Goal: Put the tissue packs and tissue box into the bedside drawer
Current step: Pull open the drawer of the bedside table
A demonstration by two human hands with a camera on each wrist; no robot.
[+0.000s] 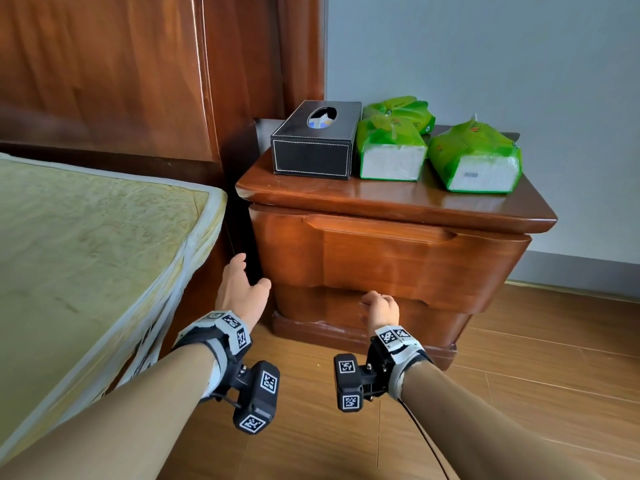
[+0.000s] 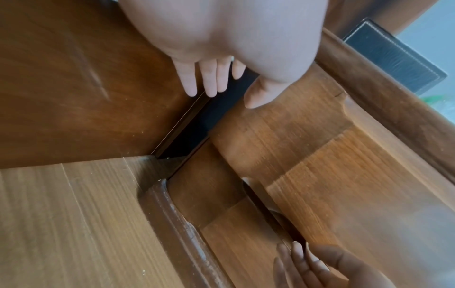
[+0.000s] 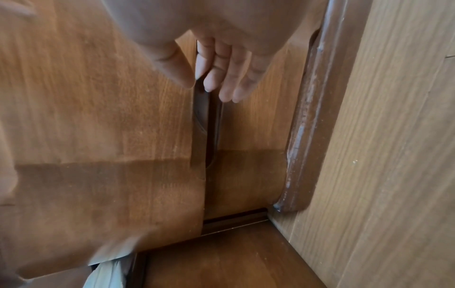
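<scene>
A: How far along is it?

B: Barely begun. The black tissue box [image 1: 314,140] and the three green tissue packs [image 1: 391,147] all sit on top of the bedside table [image 1: 381,194] — well above both hands, none of them touched.

A: And the drawers?

B: The upper drawer [image 1: 391,261] looks closed. The lower drawer [image 1: 346,313] looks closed too, or as good as; there is only the dark slot between the two fronts.

A: What is the right hand doing?

B: The right hand [image 1: 381,308] is at the top edge of the lower drawer front, just under the upper drawer's bottom lip. In the right wrist view its fingers [image 3: 229,78] are bent loosely and reach toward that slot. The grip looks relaxed, holding nothing; whether the tips have hooked the edge I cannot tell.

A: The left?

B: The left hand [image 1: 242,289] is off to the left of the right one, by the table's left front corner, next to the gap toward the bed [image 1: 104,237]. Fingers straight, thumb apart — a released grip with nothing in it. Whether it touches the wood I cannot say.

A: So what remains?

B: Everything, I judge: pull a drawer open, carry the box and three packs down from above the hands into it, then likely push it closed.
</scene>
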